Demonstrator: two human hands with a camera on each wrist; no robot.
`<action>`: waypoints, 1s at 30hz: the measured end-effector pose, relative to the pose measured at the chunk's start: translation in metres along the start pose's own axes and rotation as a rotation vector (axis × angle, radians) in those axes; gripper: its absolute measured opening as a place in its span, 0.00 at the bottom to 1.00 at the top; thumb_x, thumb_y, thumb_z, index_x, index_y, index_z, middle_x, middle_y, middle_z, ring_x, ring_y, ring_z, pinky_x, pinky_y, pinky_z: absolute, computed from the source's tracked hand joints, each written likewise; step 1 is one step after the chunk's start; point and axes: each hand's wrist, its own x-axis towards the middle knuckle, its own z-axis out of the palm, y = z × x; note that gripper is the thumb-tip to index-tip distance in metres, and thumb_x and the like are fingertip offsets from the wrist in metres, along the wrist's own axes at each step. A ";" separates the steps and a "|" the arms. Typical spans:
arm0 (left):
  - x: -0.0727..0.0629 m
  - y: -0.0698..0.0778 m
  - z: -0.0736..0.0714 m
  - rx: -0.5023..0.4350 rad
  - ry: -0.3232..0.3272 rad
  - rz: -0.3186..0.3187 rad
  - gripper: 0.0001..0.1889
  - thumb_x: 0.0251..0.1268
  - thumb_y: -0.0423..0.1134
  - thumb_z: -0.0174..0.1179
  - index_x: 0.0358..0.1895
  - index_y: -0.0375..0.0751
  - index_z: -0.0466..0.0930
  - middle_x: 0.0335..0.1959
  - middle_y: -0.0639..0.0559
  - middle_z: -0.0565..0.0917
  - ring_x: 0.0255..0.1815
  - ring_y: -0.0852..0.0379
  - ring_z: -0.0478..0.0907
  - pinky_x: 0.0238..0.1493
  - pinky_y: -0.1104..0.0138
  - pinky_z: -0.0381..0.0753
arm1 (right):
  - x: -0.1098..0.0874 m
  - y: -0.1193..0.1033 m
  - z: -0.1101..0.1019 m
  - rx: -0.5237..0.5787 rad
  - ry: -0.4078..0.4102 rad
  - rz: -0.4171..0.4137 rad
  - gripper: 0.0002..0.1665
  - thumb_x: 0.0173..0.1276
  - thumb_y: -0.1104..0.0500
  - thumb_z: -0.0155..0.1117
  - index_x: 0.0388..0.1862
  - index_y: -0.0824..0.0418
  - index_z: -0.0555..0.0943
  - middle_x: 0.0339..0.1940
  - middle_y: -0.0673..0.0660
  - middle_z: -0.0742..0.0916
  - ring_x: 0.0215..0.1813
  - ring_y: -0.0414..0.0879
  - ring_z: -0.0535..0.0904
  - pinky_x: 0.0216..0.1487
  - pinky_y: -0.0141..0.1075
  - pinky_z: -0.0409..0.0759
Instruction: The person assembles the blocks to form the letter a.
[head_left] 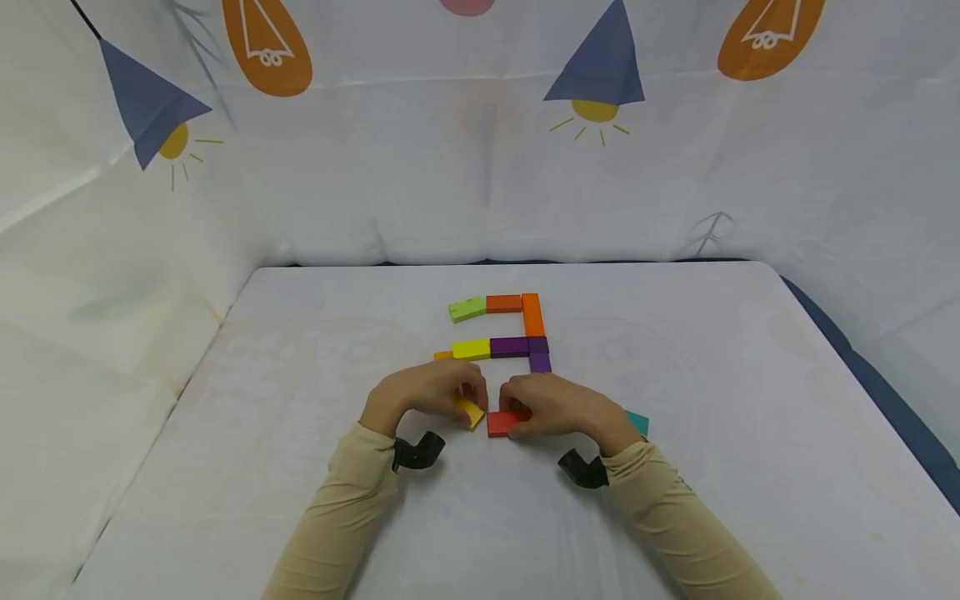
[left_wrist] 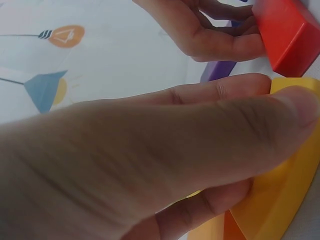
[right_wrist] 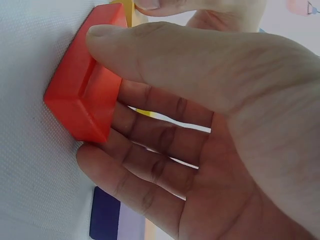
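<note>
Over the near middle of the table, my left hand [head_left: 429,390] pinches a golden-yellow block [head_left: 471,412] between thumb and fingers. In the left wrist view the thumb lies along the top of this yellow block [left_wrist: 287,165]. Just to the right, my right hand [head_left: 561,406] grips a red block [head_left: 500,424], thumb on the near side and fingers behind. The right wrist view shows the red block [right_wrist: 75,75] low over the white cloth, one long side facing the fingers. A narrow gap separates the two blocks in the head view.
Beyond the hands, lime [head_left: 467,309], red-orange [head_left: 503,303], orange [head_left: 532,315], yellow [head_left: 471,349] and purple [head_left: 509,347] blocks form an angular line on the white table [head_left: 720,400]. A teal block [head_left: 638,422] shows partly behind the right wrist. Printed fabric walls [head_left: 420,175] surround the table.
</note>
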 end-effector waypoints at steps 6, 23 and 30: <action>0.000 -0.003 -0.001 -0.009 -0.008 -0.006 0.10 0.52 0.32 0.69 0.37 0.46 0.82 0.38 0.56 0.80 0.45 0.58 0.74 0.53 0.65 0.74 | 0.000 0.000 0.001 -0.003 0.006 -0.026 0.14 0.58 0.53 0.70 0.41 0.54 0.78 0.31 0.47 0.78 0.35 0.40 0.72 0.38 0.31 0.73; -0.003 -0.004 -0.004 0.029 -0.006 0.050 0.10 0.52 0.32 0.69 0.38 0.44 0.82 0.38 0.54 0.80 0.42 0.56 0.75 0.50 0.68 0.75 | 0.004 -0.005 0.003 -0.001 0.013 -0.059 0.15 0.59 0.53 0.70 0.43 0.56 0.78 0.32 0.49 0.78 0.35 0.40 0.72 0.38 0.29 0.73; -0.004 -0.004 -0.005 0.031 -0.010 0.059 0.10 0.52 0.32 0.69 0.39 0.43 0.82 0.38 0.53 0.81 0.42 0.56 0.76 0.50 0.68 0.76 | 0.005 -0.006 0.004 -0.003 0.019 -0.057 0.15 0.59 0.53 0.70 0.42 0.54 0.78 0.32 0.47 0.78 0.36 0.40 0.72 0.38 0.29 0.73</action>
